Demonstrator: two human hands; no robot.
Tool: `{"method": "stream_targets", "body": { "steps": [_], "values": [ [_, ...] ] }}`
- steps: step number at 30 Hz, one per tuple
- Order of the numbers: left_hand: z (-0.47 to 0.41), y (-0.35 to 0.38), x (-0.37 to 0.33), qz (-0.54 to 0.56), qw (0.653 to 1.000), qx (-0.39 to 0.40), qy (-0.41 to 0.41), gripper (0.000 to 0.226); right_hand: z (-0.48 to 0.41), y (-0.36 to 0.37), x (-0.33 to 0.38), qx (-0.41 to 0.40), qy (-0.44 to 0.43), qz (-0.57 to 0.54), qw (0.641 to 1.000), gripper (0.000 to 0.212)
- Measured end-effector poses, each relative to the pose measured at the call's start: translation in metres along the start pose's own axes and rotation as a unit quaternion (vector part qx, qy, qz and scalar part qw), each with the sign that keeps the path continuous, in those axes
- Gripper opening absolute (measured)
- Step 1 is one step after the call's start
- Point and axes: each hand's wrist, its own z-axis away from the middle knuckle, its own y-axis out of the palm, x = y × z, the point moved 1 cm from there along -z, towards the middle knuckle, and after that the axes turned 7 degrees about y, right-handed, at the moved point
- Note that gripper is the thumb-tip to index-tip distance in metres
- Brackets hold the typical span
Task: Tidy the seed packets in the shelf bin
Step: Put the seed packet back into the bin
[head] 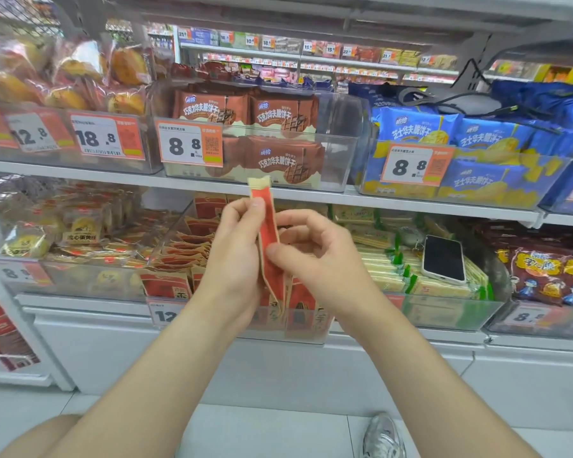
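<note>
One red seed packet (268,226) stands upright, edge-on, just above the clear bin (170,241). The left hand (235,256) curls its fingers round the packet's upper part. The right hand (318,259) pinches its middle. More packets (187,249) fill the bin.

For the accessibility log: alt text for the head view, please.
The left hand and right hand pinch a flat red-and-tan paper seed packet upright over a clear plastic shelf bin of similar packets. A white-cased smartphone lies on green-and-cream packets to the right.
</note>
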Motion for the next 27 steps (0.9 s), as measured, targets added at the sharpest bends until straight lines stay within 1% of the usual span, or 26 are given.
{"method": "stream_targets", "body": {
  "steps": [2, 3, 5, 7, 10, 12, 14, 17, 20, 23, 27],
  "values": [
    [-0.004, -0.005, -0.006, 0.008, 0.999, -0.042, 0.03, 0.031, 0.003, 0.001, -0.001, 0.065, 0.022, 0.034, 0.997, 0.046],
    [-0.006, -0.008, -0.008, 0.004, 0.998, -0.055, 0.04, 0.03, 0.005, 0.001, -0.002, 0.083, 0.029, 0.047, 0.995, 0.051],
    [-0.007, -0.013, -0.013, -0.013, 0.997, -0.056, 0.045, 0.027, 0.007, 0.005, -0.002, 0.091, 0.022, 0.047, 0.995, 0.051],
    [-0.008, -0.017, -0.015, -0.033, 0.998, -0.028, 0.038, 0.024, 0.007, 0.008, -0.003, 0.052, 0.008, 0.037, 0.998, 0.043],
    [-0.005, -0.021, -0.016, -0.104, 0.994, 0.033, 0.018, 0.025, 0.001, 0.007, -0.007, -0.053, 0.024, 0.009, 0.998, 0.027],
    [0.001, -0.023, -0.012, -0.155, 0.986, 0.064, 0.001, 0.025, -0.004, 0.003, -0.01, -0.09, 0.023, 0.009, 0.996, 0.032],
    [0.008, -0.024, -0.008, -0.17, 0.982, 0.084, -0.013, 0.024, -0.005, 0.0, -0.012, -0.089, 0.018, 0.048, 0.995, 0.037],
    [0.013, -0.025, -0.009, -0.202, 0.975, 0.092, -0.012, 0.023, -0.004, -0.001, -0.013, -0.073, 0.008, 0.1, 0.992, 0.038],
    [0.015, -0.027, -0.012, -0.244, 0.965, 0.099, -0.011, 0.02, -0.003, 0.0, -0.014, -0.088, -0.011, 0.172, 0.981, 0.042],
    [0.017, -0.028, -0.013, -0.263, 0.957, 0.122, -0.012, 0.022, -0.003, 0.0, -0.017, -0.099, -0.004, 0.177, 0.979, 0.047],
    [0.021, -0.03, -0.014, -0.258, 0.957, 0.129, -0.024, 0.022, -0.003, -0.002, -0.017, -0.077, 0.014, 0.173, 0.982, 0.05]
  ]
}}
